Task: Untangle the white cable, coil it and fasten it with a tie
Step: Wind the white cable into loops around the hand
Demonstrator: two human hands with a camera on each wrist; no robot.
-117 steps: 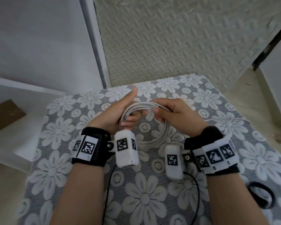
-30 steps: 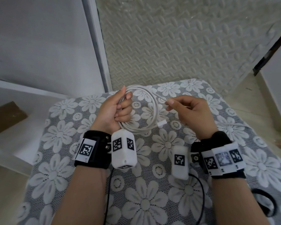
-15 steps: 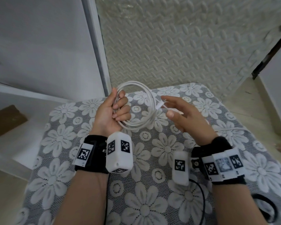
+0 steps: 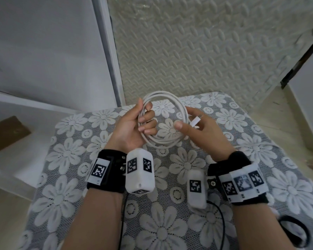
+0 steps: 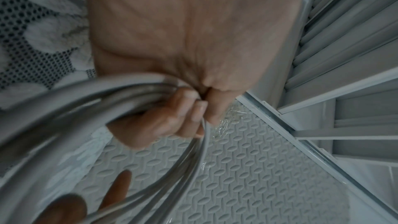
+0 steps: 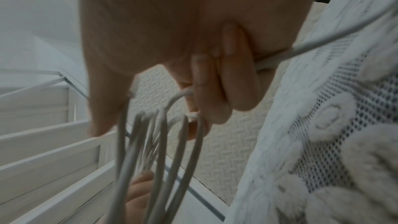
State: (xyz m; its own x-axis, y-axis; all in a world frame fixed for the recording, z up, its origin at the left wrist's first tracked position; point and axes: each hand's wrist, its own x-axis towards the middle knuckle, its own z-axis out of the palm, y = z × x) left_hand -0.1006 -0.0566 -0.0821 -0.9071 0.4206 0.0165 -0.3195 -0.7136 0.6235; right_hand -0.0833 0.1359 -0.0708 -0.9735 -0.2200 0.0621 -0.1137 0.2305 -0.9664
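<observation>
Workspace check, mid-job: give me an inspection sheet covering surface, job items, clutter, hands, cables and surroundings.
Surface: table under a grey lace cloth with white flowers.
Job's things: white cable wound in several loops, held above the cloth; its connector lies on the right fingers; no tie on the coil.
Clutter: black loop at the table's right edge.
Grippers: left hand has its grip closed round the coil's left side; right hand holds the cable end, a strand trailing right.
Cables: black leads from the wrist cameras.
Surroundings: embossed floor mat, white shelf, brown card.
</observation>
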